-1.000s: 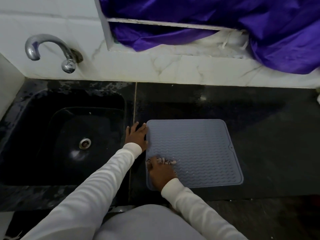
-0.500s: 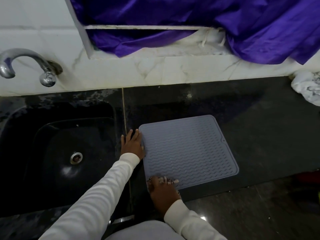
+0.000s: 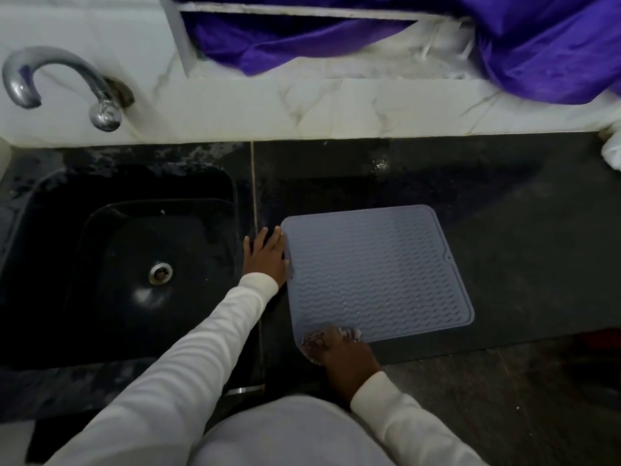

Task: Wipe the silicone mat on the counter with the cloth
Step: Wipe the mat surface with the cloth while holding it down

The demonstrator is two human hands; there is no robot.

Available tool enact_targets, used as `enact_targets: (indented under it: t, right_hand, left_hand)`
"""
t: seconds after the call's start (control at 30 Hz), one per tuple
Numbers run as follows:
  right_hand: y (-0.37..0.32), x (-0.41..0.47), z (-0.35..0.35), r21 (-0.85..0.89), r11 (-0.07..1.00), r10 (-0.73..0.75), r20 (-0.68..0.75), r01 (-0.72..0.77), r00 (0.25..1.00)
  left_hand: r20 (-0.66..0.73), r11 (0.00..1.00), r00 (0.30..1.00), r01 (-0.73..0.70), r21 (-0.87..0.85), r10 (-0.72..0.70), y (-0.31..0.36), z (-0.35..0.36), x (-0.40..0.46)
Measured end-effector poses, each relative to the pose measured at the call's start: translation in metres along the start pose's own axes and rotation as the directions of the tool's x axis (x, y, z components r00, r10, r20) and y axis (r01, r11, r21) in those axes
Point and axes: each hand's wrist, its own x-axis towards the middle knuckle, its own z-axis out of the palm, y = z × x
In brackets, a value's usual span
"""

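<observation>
While bunched, cloth (image 3: 331,336) under fingers (image 3: 336,343).

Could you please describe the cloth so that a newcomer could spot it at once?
Right of the black sink a grey mat lies on the dark counter. At its near left corner, the right hand presses the cloth, a small pale patterned wad.

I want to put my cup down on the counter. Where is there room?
Bare counter lies right of the silicone mat, and between its far edge and the white wall. The near left corner is crowded: the right hand presses the cloth there, and the left hand holds the left edge.
</observation>
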Motion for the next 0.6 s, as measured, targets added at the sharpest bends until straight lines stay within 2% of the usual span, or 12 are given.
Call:
enact_targets:
  t: [0.3, 0.47, 0.6]
  right_hand:
    - [0.054, -0.02, 0.005, 0.04, 0.992, 0.119, -0.064, -0.117, 0.991]
    - [0.061, -0.035, -0.009, 0.052, 0.994, 0.106, -0.124, -0.1, 0.987]
    - [0.055, -0.019, 0.002, 0.034, 0.997, 0.066, -0.103, -0.063, 0.993]
  left_hand:
    - [0.002, 0.999, 0.999, 0.039, -0.026, -0.039, 0.005, 0.001, -0.005]
    - [0.005, 0.999, 0.999, 0.048, -0.011, -0.048, 0.008, 0.004, -0.004]
    - [-0.018, 0.998, 0.998, 0.063, 0.016, -0.063, 0.014, 0.012, -0.008]
